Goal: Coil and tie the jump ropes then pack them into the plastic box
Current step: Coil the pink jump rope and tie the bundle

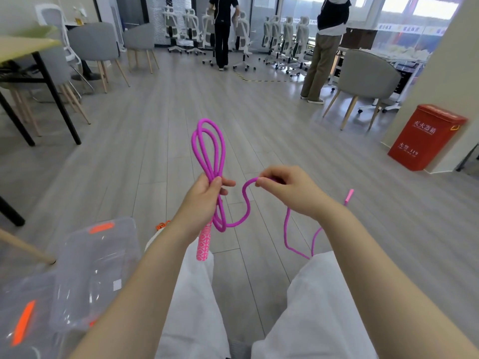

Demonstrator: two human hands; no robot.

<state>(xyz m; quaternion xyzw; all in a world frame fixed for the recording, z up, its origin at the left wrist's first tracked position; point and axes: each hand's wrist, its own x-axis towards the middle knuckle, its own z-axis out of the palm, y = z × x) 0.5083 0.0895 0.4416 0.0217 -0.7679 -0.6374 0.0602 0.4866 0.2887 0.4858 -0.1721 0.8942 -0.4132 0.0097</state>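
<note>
A magenta jump rope (208, 149) is folded into long loops that stand up above my left hand (207, 193), which grips the loops at their middle. One pink patterned handle (204, 244) hangs below that hand. My right hand (287, 189) pinches the free run of rope, which sags between the hands and trails down past my right knee. The other pink handle (349, 196) lies on the floor to the right. A clear plastic box (98, 270) with orange latches sits on the floor at my lower left.
An orange rope (162, 225) peeks out beside the box. A clear lid (23, 317) with an orange latch lies at the bottom left. A red bin (425, 137) stands right. Two people stand among chairs at the back; a table (31, 47) is at the left.
</note>
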